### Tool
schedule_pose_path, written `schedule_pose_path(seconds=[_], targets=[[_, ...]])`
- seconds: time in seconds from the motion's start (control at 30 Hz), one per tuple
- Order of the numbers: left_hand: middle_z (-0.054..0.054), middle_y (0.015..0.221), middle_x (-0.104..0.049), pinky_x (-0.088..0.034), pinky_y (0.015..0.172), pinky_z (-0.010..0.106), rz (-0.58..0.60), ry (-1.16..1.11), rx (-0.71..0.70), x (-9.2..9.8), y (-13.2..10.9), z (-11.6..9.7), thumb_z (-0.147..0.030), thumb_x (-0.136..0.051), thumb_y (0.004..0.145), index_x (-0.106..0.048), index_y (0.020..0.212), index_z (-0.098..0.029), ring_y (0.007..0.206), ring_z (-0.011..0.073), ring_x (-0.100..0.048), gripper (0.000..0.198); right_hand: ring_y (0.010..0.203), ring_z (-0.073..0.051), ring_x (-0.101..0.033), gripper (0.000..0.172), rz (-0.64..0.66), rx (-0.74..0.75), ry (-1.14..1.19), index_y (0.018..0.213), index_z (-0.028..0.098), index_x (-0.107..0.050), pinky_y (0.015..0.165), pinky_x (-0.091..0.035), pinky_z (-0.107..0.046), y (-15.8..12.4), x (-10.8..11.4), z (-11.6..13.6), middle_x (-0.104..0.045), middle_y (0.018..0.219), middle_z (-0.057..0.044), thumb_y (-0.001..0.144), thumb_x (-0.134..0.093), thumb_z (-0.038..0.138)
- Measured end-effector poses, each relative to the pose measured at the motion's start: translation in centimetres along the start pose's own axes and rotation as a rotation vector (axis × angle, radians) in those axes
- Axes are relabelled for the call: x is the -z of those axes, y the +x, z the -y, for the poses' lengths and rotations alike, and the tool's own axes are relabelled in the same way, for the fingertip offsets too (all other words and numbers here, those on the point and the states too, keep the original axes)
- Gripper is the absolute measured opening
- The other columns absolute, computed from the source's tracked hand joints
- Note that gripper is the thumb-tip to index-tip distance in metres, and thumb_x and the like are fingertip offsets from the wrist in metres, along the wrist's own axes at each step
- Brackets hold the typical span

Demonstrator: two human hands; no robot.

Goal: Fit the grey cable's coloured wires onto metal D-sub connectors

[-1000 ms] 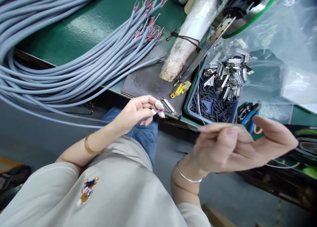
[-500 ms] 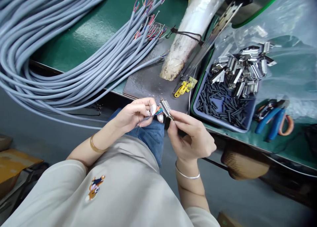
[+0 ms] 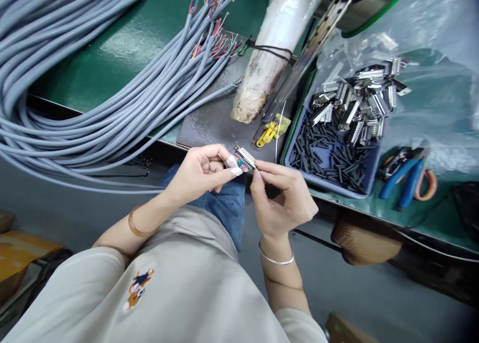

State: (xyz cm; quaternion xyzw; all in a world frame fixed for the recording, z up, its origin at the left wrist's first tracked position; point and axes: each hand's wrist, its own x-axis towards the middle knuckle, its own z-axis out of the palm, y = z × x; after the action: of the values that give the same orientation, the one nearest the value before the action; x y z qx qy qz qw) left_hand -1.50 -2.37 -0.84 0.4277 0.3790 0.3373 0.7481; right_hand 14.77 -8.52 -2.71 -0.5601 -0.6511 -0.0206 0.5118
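Observation:
My left hand (image 3: 200, 171) pinches the coloured wire ends of a grey cable just below the bench edge, fingers closed. A small metal multi-pin connector (image 3: 245, 157) sits against those wires. My right hand (image 3: 282, 196) grips that connector between thumb and forefinger, so both hands meet at it. Behind them a large bundle of grey cables (image 3: 93, 84) lies on the green bench (image 3: 123, 39), their stripped coloured ends fanned out at the top middle.
A blue tray (image 3: 368, 176) holds black sleeve pieces and a pile of metal connectors (image 3: 359, 101) under a clear plastic bag. Blue-handled pliers (image 3: 406, 176) lie to its right. A wrapped, dirty white cylinder (image 3: 271, 49) and a yellow clip (image 3: 266, 133) rest on a dark plate (image 3: 209, 123).
My right hand came back from the far right, close to the camera, and took hold of the connector beside my left hand. The left hand kept its grip on the wires.

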Motion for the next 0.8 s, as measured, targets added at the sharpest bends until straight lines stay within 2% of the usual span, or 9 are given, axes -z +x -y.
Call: schedule_pose_path(seconds=[0.13,0.23,0.47,0.8], targets=[[0.0,0.074,-0.066,-0.031,0.04,0.015,-0.161,0.062,-0.116,-0.9,0.3,0.1,-0.032,-0.088,0.069,-0.058,0.072,-0.015,0.044,0.0,-0.04,0.035,0.086,-0.016,-0.077,0.019,0.003,0.01,-0.007,0.091,0.024,-0.062,0.077,-0.063,-0.031,-0.2,-0.4,-0.3,-0.08,0.102,-0.003,0.086,-0.071,0.01],[0.002,0.082,-0.068,-0.035,0.046,0.015,-0.214,0.12,-0.186,-1.4,0.7,0.0,-0.029,-0.085,0.071,-0.057,0.072,-0.015,0.052,0.0016,-0.046,0.031,0.088,-0.017,-0.077,0.018,0.003,-0.007,0.006,0.091,0.025,-0.06,0.076,-0.064,-0.033,-0.1,-0.6,-0.6,-0.08,0.104,-0.003,0.087,-0.069,0.011],[0.002,0.083,-0.068,-0.038,0.052,0.016,-0.246,0.227,-0.277,-1.7,1.2,-0.6,-0.019,-0.075,0.077,-0.058,0.072,-0.016,0.061,0.0048,-0.053,0.018,0.089,-0.018,-0.077,0.019,-0.005,-0.032,0.069,0.092,0.026,-0.058,0.074,-0.065,-0.033,0.9,-0.8,-1.0,-0.079,0.105,-0.003,0.088,-0.068,0.01],[0.002,0.083,-0.068,-0.037,0.051,0.017,-0.277,0.249,-0.283,-1.8,1.5,-1.2,-0.021,-0.076,0.078,-0.058,0.072,-0.016,0.062,0.0057,-0.053,0.019,0.088,-0.021,-0.078,0.017,0.014,-0.015,0.059,0.09,0.024,-0.061,0.073,-0.066,-0.036,1.8,-0.9,-1.0,-0.08,0.104,-0.004,0.086,-0.069,0.01]])
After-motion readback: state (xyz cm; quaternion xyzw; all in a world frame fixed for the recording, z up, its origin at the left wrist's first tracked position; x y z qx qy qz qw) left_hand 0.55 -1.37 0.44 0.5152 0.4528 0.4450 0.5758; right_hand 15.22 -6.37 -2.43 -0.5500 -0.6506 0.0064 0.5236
